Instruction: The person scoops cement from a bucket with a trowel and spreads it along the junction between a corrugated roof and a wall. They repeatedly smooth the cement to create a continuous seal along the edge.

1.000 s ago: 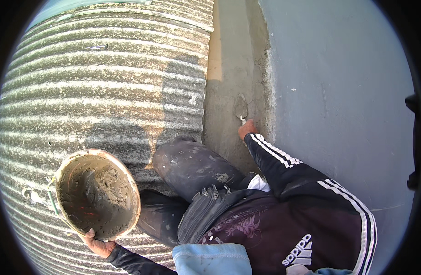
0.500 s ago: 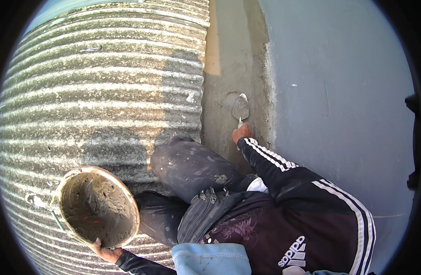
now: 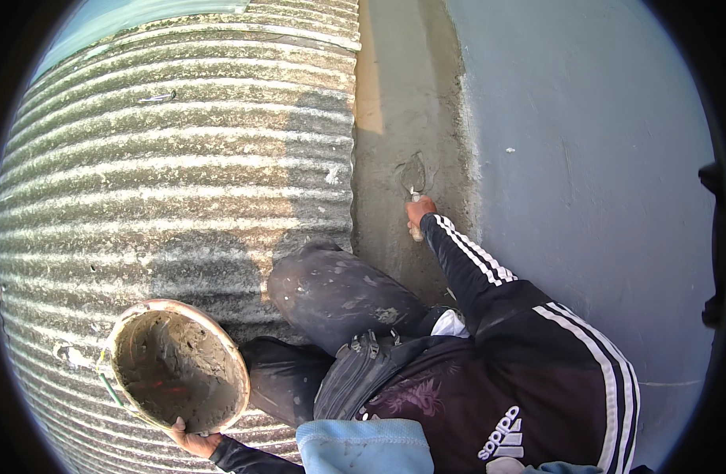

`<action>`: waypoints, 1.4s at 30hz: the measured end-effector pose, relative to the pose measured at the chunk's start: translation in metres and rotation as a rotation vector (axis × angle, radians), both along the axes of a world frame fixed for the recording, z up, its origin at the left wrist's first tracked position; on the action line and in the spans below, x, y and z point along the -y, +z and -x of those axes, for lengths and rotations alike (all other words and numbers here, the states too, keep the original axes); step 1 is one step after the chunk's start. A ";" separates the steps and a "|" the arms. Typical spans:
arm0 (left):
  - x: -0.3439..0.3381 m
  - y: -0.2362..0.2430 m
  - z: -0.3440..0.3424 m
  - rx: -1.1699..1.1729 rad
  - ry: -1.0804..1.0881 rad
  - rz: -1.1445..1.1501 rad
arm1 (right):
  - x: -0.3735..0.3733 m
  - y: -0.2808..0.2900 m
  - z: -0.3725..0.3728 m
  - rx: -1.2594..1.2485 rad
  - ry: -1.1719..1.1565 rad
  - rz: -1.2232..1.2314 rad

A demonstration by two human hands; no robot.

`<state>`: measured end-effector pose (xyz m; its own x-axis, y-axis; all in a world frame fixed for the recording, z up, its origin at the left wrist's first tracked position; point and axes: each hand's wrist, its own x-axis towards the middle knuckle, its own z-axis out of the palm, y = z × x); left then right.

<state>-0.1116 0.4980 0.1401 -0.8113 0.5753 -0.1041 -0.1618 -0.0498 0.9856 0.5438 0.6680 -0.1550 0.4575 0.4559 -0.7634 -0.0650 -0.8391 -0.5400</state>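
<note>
My left hand (image 3: pixel 192 438) grips the lower rim of a bucket (image 3: pixel 177 370) holding grey-brown wet mortar, with a green-sleeved wire handle at its left side. My right hand (image 3: pixel 420 213) is closed on the handle of a trowel (image 3: pixel 414 175), whose blade lies on a strip of grey wet cement (image 3: pixel 394 110) between the corrugated sheets and a grey-painted surface. The blade is smeared with the same grey material, so its outline is hard to make out.
Weathered corrugated sheets (image 3: pixel 142 166) fill the left, with a small metal piece (image 3: pixel 159 96) on them and a pale blue strip at the top left. A smooth grey-painted surface (image 3: pixel 584 158) fills the right. My bent knees (image 3: pixel 347 300) rest along the sheets' edge.
The trowel and my right hand have shifted slightly up and back on the cement strip. The bucket and my left hand have moved lower in the picture.
</note>
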 end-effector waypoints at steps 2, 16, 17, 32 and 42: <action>0.000 0.003 -0.005 0.037 -0.020 -0.004 | -0.016 0.004 -0.006 -0.082 0.164 -0.015; 0.001 0.001 -0.003 -0.043 0.024 0.031 | 0.014 -0.014 0.020 0.274 0.070 0.213; 0.000 0.002 -0.004 -0.049 0.037 0.035 | 0.009 -0.016 0.022 0.239 0.095 0.207; 0.003 -0.004 0.003 -0.049 0.027 -0.013 | -0.036 -0.015 -0.012 0.066 0.226 -0.010; 0.001 -0.001 -0.005 -0.052 -0.006 -0.029 | 0.031 0.001 0.099 0.268 0.659 0.176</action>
